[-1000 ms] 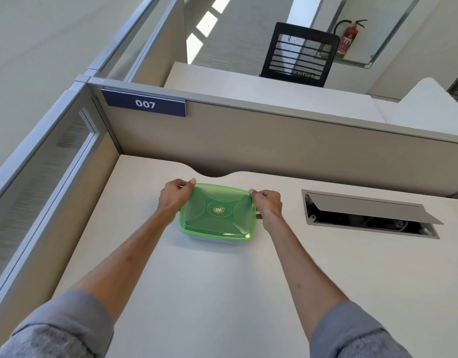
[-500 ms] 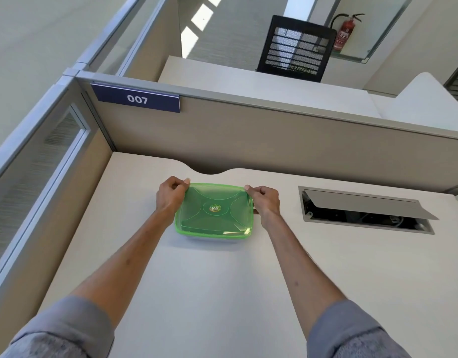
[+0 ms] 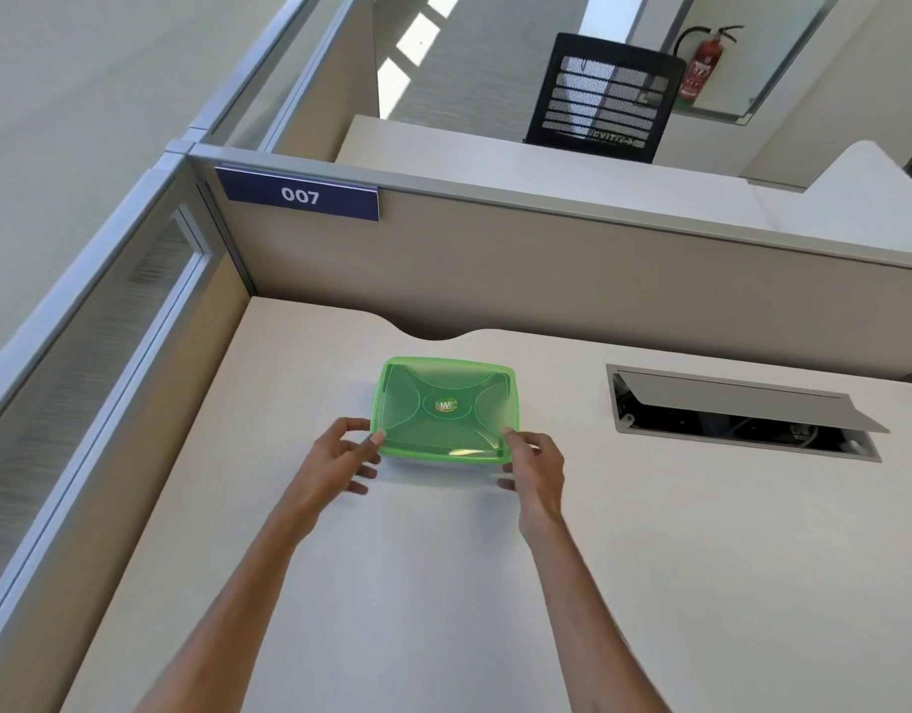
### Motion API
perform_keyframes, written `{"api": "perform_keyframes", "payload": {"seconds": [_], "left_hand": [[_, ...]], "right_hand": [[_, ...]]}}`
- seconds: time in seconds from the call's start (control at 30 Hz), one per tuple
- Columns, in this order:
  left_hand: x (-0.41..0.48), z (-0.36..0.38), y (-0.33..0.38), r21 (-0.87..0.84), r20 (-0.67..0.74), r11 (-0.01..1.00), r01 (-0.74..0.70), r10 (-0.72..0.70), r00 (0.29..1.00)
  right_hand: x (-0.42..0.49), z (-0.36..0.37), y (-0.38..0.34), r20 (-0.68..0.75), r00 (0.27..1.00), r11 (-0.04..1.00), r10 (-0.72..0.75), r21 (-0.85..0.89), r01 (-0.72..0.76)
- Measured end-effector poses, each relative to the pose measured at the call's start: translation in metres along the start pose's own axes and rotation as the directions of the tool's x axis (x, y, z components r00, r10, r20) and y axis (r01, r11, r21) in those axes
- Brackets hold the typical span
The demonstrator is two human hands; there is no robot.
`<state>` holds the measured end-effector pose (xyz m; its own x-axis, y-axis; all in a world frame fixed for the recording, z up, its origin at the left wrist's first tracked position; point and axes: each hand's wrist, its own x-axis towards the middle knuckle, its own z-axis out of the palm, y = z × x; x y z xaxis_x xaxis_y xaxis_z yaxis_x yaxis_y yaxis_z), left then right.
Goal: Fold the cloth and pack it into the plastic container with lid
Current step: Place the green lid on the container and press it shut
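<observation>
On the counter (image 3: pixel 443 584): a green plastic container (image 3: pixel 446 411) stands near the far edge, in front of the grey partition (image 3: pixel 546 280) with the sign 007 (image 3: pixel 299 196).
Lid: the green lid (image 3: pixel 443 398) lies flat on the container and seems pressed down all around; a small round sticker (image 3: pixel 446 405) is at its middle.
Change: a moment ago both hands were at the two far corners of the lid; now they are at the two near corners. I judge that the person is going around the rim to press each corner shut.
Meaning for the task: the closing looks almost finished; only the near edge may still need a push.
Cloth: I cannot see it clearly through the tinted plastic. Since the lid is on, it is probably folded inside, but this is only a guess.
Left hand (image 3: pixel 335 463): half open, fingers spread and curved; the thumb tip touches the near left corner of the lid, the other fingers hang just beside the wall of the container. It does not grip anything.
Right hand (image 3: pixel 536 468): also loosely curved, with the thumb on the near right corner and the fingers beside the wall, not closed around it.
Risk: a corner that is not clicked may lift again.
Nearby: an open cable hatch (image 3: pixel 742 411) in the counter, well apart to the right.
</observation>
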<state>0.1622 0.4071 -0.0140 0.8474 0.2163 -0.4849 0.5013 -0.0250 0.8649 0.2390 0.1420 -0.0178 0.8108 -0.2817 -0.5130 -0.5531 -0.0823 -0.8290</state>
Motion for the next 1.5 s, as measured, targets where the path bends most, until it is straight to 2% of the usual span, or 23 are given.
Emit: {"api": "perform_keyframes", "payload": {"seconds": [0.13, 0.3, 0.37, 0.43, 0.53, 0.67, 0.77, 0.83, 0.87, 0.93, 1.0, 1.07, 1.13, 1.2, 1.27, 1.4, 1.5], "left_hand": [[0.006, 0.007, -0.007, -0.045, -0.063, 0.996, -0.076, 0.073, 0.995], [0.006, 0.008, -0.005, -0.017, -0.062, 0.997, -0.075, 0.074, 0.995], [0.005, 0.008, -0.005, -0.018, -0.078, 0.997, -0.076, 0.075, 0.994], [0.004, 0.010, -0.005, -0.029, -0.088, 0.997, -0.077, 0.074, 0.993], [0.003, 0.012, -0.005, -0.044, -0.094, 0.997, -0.068, 0.063, 0.994], [-0.004, 0.012, -0.006, -0.035, -0.090, 0.998, -0.046, 0.042, 0.995], [-0.005, 0.004, 0.007, 0.050, -0.030, 0.999, 0.013, -0.012, 0.999], [-0.002, -0.009, 0.019, 0.191, 0.005, 0.980, 0.060, -0.062, 0.998], [0.001, -0.014, 0.025, 0.273, -0.024, 0.960, 0.059, -0.055, 0.998], [0.008, -0.018, 0.041, 0.400, -0.169, 0.916, -0.014, 0.089, 0.982], [0.020, -0.009, 0.060, 0.437, -0.238, 0.883, -0.170, 0.296, 0.925], [0.043, 0.012, 0.079, 0.512, -0.135, 0.790, -0.339, 0.463, 0.876], [0.064, 0.041, 0.098, 0.605, 0.025, 0.674, -0.423, 0.515, 0.857], [0.080, 0.072, 0.112, 0.689, 0.139, 0.573, -0.444, 0.497, 0.857], [0.096, 0.097, 0.118, 0.740, 0.190, 0.533, -0.409, 0.417, 0.889], [0.124, 0.117, 0.114, 0.789, 0.206, 0.531, -0.309, 0.246, 0.947], [0.130, 0.126, 0.112, 0.781, 0.178, 0.565, -0.264, 0.204, 0.963]], "right_hand": [[0.000, -0.001, 0.005, 0.021, 1.000, 1.000, 0.009, 0.010, -0.009], [0.012, -0.017, 0.005, 0.100, 0.993, 0.994, 0.065, 0.084, -0.074], [0.011, -0.020, 0.004, 0.161, 0.985, 0.987, 0.059, 0.141, -0.082], [0.012, -0.021, 0.005, 0.163, 0.986, 0.982, 0.036, 0.178, -0.065], [0.015, -0.020, 0.008, 0.135, 0.991, 0.987, 0.008, 0.158, -0.030], [0.014, -0.022, 0.010, 0.166, 0.986, 0.991, 0.018, 0.125, -0.040], [0.017, -0.030, 0.003, 0.239, 0.970, 0.997, 0.037, 0.061, -0.053], [0.020, -0.036, -0.004, 0.278, 0.959, 0.999, 0.052, 0.002, -0.055], [0.022, -0.039, -0.008, 0.275, 0.960, 0.998, 0.053, -0.041, -0.043], [0.026, -0.045, -0.015, 0.214, 0.977, 0.988, 0.017, -0.156, 0.017], [0.033, -0.046, -0.021, 0.113, 0.991, 0.975, -0.070, -0.202, 0.092], [0.043, -0.038, -0.029, 0.067, 0.991, 0.979, -0.115, -0.160, 0.124], [0.052, -0.024, -0.041, 0.084, 0.990, 0.981, -0.117, -0.142, 0.128], [0.060, -0.009, -0.050, 0.110, 0.990, 0.986, -0.094, -0.131, 0.108], [0.070, 0.002, -0.052, 0.126, 0.991, 0.993, -0.051, -0.103, 0.065], [0.087, 0.015, -0.050, 0.143, 0.990, 0.996, -0.011, -0.090, 0.024], [0.095, 0.016, -0.049, 0.119, 0.993, 0.996, 0.000, -0.085, 0.010]]}}
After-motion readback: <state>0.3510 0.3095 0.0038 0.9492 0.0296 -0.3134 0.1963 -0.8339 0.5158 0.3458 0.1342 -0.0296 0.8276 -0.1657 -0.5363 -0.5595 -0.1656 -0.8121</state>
